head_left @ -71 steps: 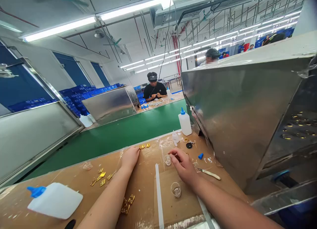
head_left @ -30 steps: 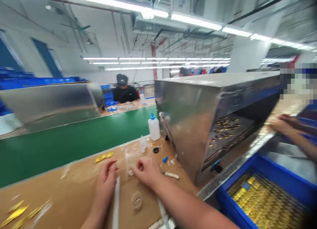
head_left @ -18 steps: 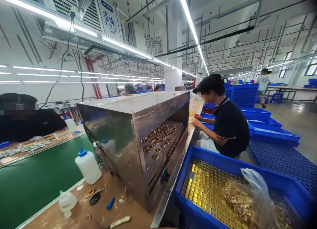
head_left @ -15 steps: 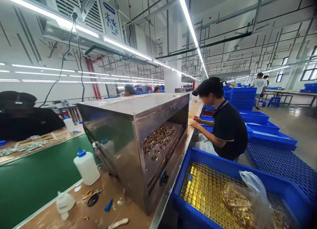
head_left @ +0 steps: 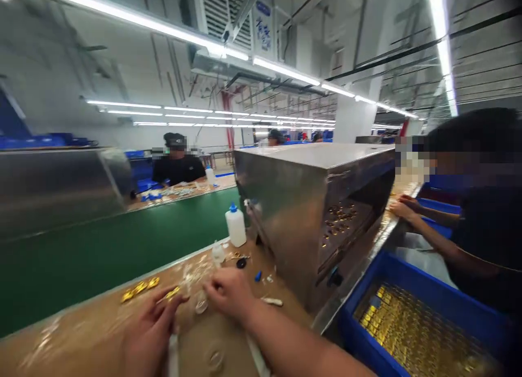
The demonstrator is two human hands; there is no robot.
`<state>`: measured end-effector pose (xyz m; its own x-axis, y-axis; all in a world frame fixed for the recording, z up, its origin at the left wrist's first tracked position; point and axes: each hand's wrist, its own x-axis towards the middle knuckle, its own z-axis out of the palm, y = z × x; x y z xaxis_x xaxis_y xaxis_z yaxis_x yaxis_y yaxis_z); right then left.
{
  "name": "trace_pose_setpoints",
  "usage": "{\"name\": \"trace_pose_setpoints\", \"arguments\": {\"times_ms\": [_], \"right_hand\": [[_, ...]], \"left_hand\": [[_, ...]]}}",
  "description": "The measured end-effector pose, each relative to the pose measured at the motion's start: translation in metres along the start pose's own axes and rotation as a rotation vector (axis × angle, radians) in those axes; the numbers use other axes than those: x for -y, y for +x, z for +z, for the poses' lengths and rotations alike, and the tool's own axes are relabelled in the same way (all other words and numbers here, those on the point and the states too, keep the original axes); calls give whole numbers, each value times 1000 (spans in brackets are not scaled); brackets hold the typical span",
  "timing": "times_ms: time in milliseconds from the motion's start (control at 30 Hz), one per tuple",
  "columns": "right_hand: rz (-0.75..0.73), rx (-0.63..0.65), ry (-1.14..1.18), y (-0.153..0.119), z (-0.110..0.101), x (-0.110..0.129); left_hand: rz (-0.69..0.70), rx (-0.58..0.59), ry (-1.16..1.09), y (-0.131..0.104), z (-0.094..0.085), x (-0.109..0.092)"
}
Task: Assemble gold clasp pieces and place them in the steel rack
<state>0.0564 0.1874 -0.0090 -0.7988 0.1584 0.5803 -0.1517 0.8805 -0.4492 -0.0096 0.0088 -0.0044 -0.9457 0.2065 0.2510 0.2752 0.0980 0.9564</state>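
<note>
My left hand (head_left: 155, 325) is closed in a pinch on a small shiny gold-coloured metal piece (head_left: 172, 293), just above the brown tabletop. Slightly beyond it, several similar gold pieces (head_left: 138, 290) lie in a row near the table's far edge. My right hand (head_left: 231, 291) has its fingers curled together; anything inside them is hidden. Between the hands stands a small clear cup (head_left: 201, 306), near the right fingertips. A round clear dish (head_left: 216, 360) lies closer to me. Beyond the right hand is a small translucent bottle (head_left: 218, 253).
A steel box oven (head_left: 281, 208) with small gold rings inside stands ahead right. Behind my hands are a white bottle (head_left: 236, 226), black disc (head_left: 241, 263) and blue cap (head_left: 258, 276). A blue crate (head_left: 350, 322) of gold pieces is at right, beside a seated co-worker (head_left: 481, 214).
The view has swung left and down, so the oven now sits further right. Both my hands have come into view, the left with a gold piece.
</note>
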Motion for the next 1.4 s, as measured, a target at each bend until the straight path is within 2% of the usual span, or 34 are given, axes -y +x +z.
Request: {"name": "trace_pose_setpoints", "arguments": {"times_ms": [67,167,300,500,700,1033,1400], "right_hand": [[28,-1,24,-4,-4,-3],[49,58,49,-6,-8,-8],[35,145,26,-8,-10,-7],[50,199,-35,-8,-6,-3],[29,216,-36,-6,-1,-3],[24,203,10,-4,-4,-4],[15,172,21,-4,3,-7]], "left_hand": [[-62,67,-67,-4,-5,-1],[-83,51,-200,0,-2,1],[-75,-4,-223,-1,-2,3],[-78,29,-227,-7,-1,2],[-108,63,-215,-5,5,5],[-189,126,-184,-6,6,11],[-202,122,-198,-4,7,15]]}}
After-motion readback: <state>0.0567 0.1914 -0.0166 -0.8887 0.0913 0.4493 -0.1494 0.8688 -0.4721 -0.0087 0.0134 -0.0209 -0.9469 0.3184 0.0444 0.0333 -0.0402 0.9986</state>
